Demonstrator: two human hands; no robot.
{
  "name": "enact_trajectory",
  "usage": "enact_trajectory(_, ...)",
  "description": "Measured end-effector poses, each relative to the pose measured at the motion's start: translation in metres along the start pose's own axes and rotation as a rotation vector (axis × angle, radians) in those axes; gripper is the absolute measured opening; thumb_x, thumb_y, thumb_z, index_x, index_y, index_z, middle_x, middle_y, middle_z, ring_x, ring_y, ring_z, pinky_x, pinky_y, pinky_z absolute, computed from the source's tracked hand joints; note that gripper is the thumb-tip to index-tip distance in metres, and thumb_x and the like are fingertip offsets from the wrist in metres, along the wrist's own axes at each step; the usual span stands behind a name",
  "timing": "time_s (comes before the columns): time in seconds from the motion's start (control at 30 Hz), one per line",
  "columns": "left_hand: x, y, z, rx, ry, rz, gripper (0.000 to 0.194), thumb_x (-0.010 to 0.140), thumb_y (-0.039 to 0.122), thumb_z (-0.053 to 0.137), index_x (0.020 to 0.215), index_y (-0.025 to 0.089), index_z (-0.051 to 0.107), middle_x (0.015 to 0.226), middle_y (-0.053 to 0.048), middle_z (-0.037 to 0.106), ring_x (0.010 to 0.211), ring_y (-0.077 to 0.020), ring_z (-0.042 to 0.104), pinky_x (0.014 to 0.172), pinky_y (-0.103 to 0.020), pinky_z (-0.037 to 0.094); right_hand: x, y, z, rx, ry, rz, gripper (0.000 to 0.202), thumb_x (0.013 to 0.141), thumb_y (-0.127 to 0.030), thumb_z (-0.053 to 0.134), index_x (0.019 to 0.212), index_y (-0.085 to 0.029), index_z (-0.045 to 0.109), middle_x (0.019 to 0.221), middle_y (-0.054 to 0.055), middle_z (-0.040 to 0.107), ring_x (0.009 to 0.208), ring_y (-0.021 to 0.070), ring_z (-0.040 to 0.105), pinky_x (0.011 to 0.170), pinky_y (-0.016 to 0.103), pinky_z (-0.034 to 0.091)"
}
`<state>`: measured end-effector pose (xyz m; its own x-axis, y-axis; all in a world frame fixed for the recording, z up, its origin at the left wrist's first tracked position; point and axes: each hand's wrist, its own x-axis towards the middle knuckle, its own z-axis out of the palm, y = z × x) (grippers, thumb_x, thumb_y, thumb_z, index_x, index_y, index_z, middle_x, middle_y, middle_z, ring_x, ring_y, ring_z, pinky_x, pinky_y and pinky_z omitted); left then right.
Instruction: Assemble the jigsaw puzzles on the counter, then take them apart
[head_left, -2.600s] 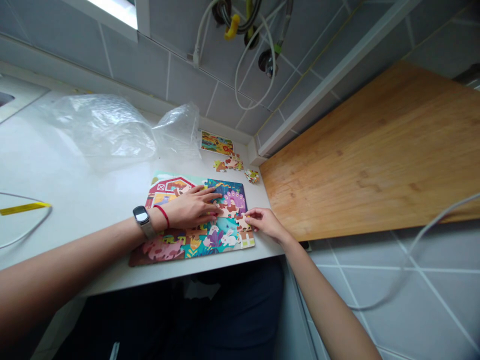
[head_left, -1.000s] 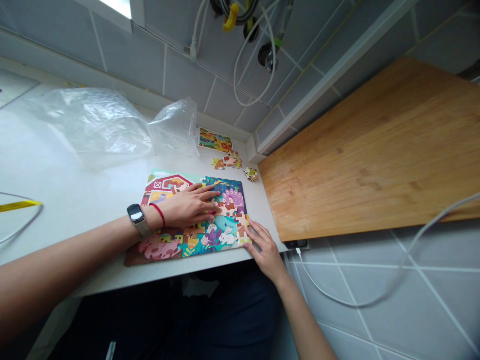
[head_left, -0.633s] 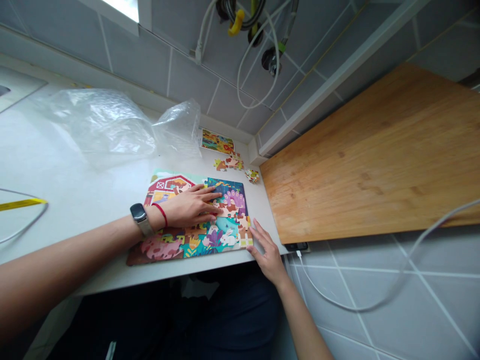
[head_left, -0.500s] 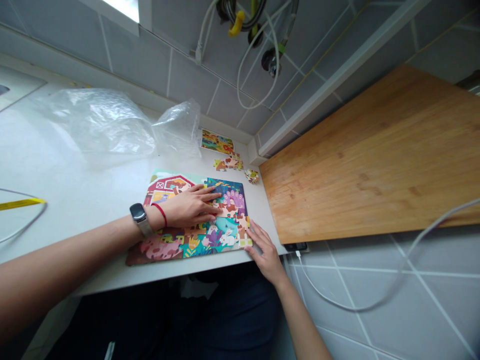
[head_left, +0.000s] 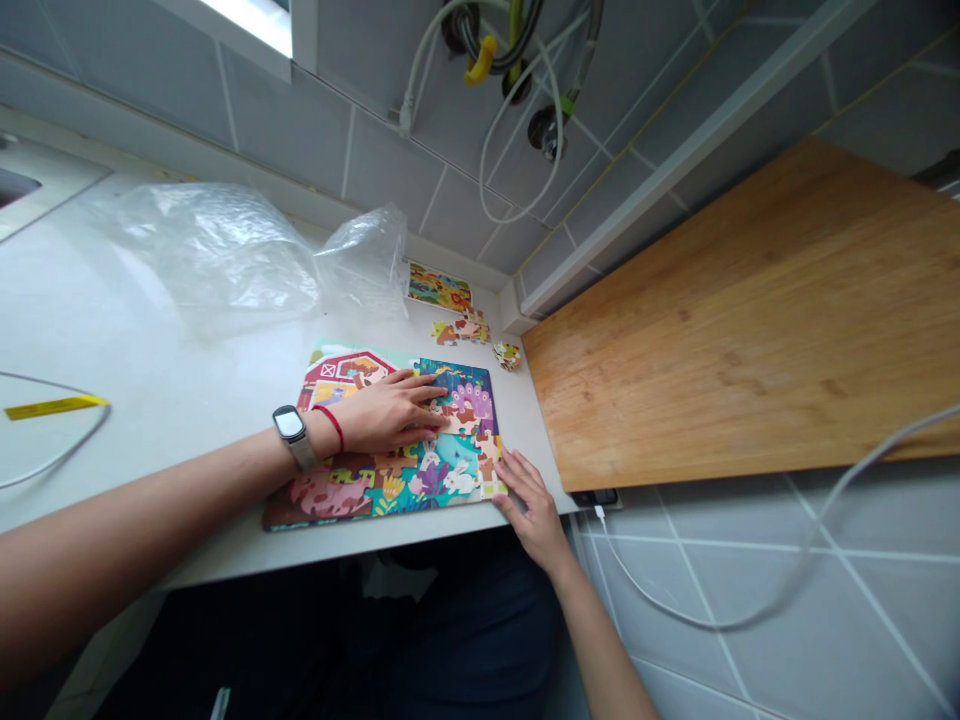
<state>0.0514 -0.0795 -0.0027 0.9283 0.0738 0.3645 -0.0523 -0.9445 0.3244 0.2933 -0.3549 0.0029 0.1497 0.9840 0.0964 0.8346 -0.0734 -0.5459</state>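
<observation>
A colourful animal jigsaw puzzle [head_left: 435, 480], with a red barn and white rabbit, lies on the white counter near its front edge. Across its middle rests my left hand [head_left: 386, 412], palm down with the fingers spread and no piece visible in it. My right hand [head_left: 527, 500] touches the puzzle's right edge, fingers stretched out along a brown-and-cream jigsaw piece [head_left: 489, 458]. Beyond the board, loose jigsaw pieces [head_left: 463, 328] lie in a small group, with another little pile [head_left: 507, 354] to their right. A picture card [head_left: 439, 287] sits behind them.
Crumpled clear plastic bags [head_left: 225, 255] cover the back left of the counter [head_left: 90, 340]. A large wooden board [head_left: 735, 340] borders the right side. A white cable [head_left: 697, 622] hangs below it from a dark device [head_left: 596, 497]. Another cable with a yellow tag [head_left: 56, 407] lies at left.
The whole view has shifted slightly. Both hands stay in nearly the same places on the puzzle, and the watch face now looks bright.
</observation>
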Motion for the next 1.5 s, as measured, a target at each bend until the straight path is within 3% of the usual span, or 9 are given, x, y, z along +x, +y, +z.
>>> enact_trajectory(0.77,0.0040,0.0047,0.0011,0.012,-0.039,-0.023,0.037,0.107,0.047,0.047,0.133,0.034,0.070,0.155,-0.008,0.055,0.147,-0.0347,0.046,0.120,-0.054,0.033,-0.0023,-0.0012,0.0019,0.006,0.033,-0.012,0.045,0.099,-0.036,0.066,0.145,-0.036,0.061,0.153,0.006,0.058,0.149,0.0291,0.046,0.119,0.058,0.043)
enact_trajectory(1.0,0.0027,0.0020,0.0033,-0.014,-0.010,-0.003,0.035,0.106,0.045,0.051,0.133,0.035,0.070,0.154,-0.007,0.057,0.148,-0.0334,0.045,0.121,-0.052,0.031,-0.0030,-0.0052,0.0006,-0.025,0.088,-0.040,0.060,0.096,-0.039,0.070,0.153,-0.033,0.051,0.165,0.009,0.041,0.149,0.0310,0.046,0.120,0.055,0.042)
enact_trajectory(1.5,0.0014,0.0025,0.0030,0.003,0.006,-0.006,0.035,0.105,0.046,0.051,0.133,0.036,0.070,0.152,-0.006,0.059,0.144,-0.0318,0.050,0.120,-0.051,0.032,-0.0027,-0.0049,0.0047,-0.037,0.096,-0.036,0.045,0.098,-0.035,0.067,0.143,-0.035,0.063,0.148,0.006,0.063,0.144,0.0301,0.052,0.115,0.057,0.049)
